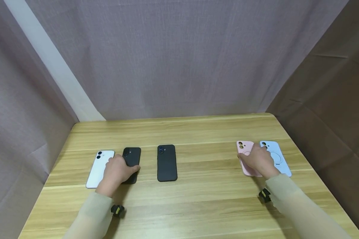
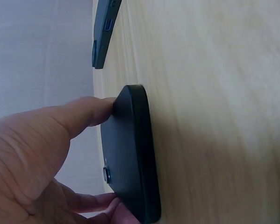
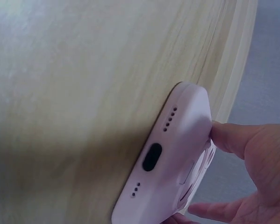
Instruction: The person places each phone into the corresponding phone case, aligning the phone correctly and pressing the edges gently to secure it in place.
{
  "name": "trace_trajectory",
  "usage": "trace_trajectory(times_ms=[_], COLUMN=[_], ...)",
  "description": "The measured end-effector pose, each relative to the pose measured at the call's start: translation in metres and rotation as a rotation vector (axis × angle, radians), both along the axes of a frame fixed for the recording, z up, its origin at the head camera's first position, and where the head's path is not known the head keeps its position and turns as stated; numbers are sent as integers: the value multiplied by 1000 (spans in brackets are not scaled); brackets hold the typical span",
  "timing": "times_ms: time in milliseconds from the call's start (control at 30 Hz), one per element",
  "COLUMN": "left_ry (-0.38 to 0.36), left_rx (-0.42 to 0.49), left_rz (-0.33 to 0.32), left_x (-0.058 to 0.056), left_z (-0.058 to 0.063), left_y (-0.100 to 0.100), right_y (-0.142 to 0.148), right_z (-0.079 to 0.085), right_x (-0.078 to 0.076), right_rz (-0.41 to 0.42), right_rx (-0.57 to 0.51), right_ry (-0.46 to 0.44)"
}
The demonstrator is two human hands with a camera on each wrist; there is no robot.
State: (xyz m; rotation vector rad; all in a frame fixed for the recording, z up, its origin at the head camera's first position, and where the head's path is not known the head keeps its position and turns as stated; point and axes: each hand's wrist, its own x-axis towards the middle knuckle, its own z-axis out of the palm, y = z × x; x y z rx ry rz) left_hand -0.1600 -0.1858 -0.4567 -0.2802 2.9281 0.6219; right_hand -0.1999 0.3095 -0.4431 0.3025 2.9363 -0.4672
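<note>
My left hand (image 1: pixel 117 171) holds a black phone (image 1: pixel 132 156) across its width, thumb at one long edge and fingers at the other. The left wrist view shows that phone (image 2: pixel 130 149) lying back side up on the table. On the right, my right hand (image 1: pixel 258 160) grips a pink phone case (image 1: pixel 247 170) by its long edges. Its bottom end, with a dark port opening and small round holes, faces the right wrist camera; the pink case (image 3: pixel 170 158) rests on the wood there. Part of each held thing is hidden by the hand.
A white phone (image 1: pixel 99 171) lies left of my left hand. Another black phone (image 1: pixel 167 163) lies near the middle of the wooden table (image 1: pixel 203 205). Right beside my right hand is a light blue phone case (image 1: pixel 278 157). Grey curtain (image 1: pixel 179 59) hangs behind the table.
</note>
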Motion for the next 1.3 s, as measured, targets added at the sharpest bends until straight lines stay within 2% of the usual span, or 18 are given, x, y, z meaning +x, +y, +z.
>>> trace_trajectory(times_ms=[400, 833, 1000, 1133, 1300], left_ry=[-94, -32, -30, -32, -69], left_rx=[56, 34, 69, 99, 183], left_rz=[15, -5, 13, 19, 35], left_x=[-1, 1, 1, 2, 3], left_z=[2, 0, -1, 0, 3], left_y=[-5, 3, 4, 1, -5], right_y=[1, -2, 1, 5, 11], right_z=[-1, -1, -1, 0, 6], right_x=[-2, -4, -4, -4, -6], right_rz=[-1, -11, -20, 14, 41], right_rx=[7, 17, -10, -34, -99], right_ry=[13, 81, 73, 65, 56])
